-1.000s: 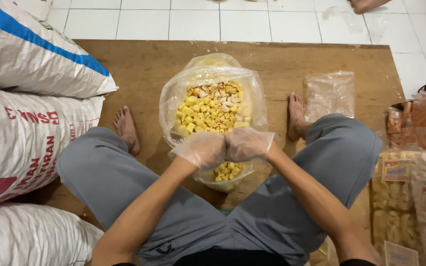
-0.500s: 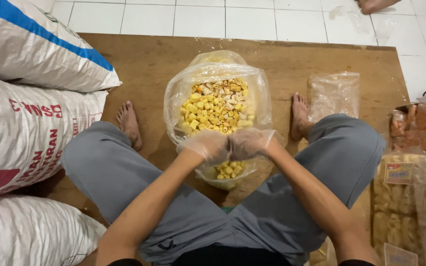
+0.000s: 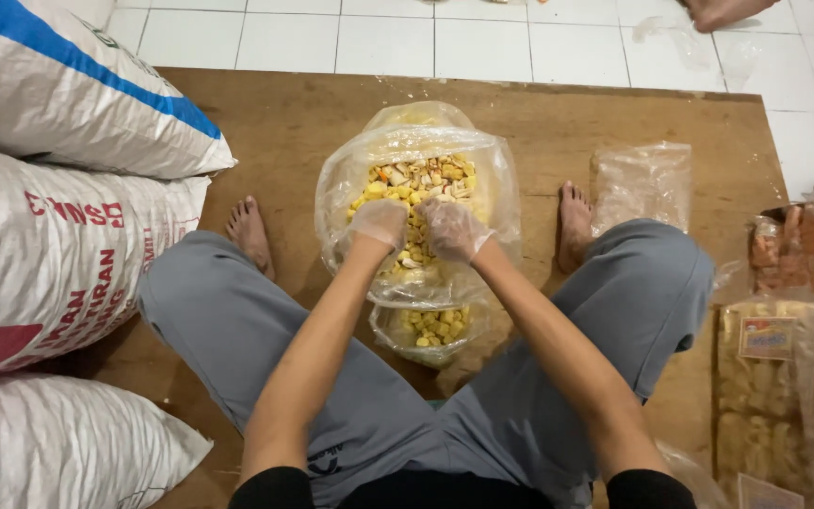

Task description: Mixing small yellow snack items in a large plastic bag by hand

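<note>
A large clear plastic bag (image 3: 496, 179) full of yellow and pale snack pieces (image 3: 416, 179) stands open on the wooden board between my bare feet. Both of my hands wear thin clear plastic gloves and reach into its mouth. My left hand (image 3: 379, 222) and my right hand (image 3: 452, 229) rest side by side on the pile with their fingers curled down among the pieces, so I cannot tell whether they grip any. A small clear bag (image 3: 433, 330) partly filled with the same snacks lies nearer my body, between my forearms.
Three big woven white sacks (image 3: 58, 245) are stacked at the left. An empty clear bag (image 3: 641, 184) lies by my right foot. Packed snack bags (image 3: 784, 377) pile up at the right. The wooden board (image 3: 266, 123) lies on a white tiled floor (image 3: 388, 38).
Both hands moved forward from the small bag's mouth into the large bag and now sit on the snack pile. The view shifted slightly.
</note>
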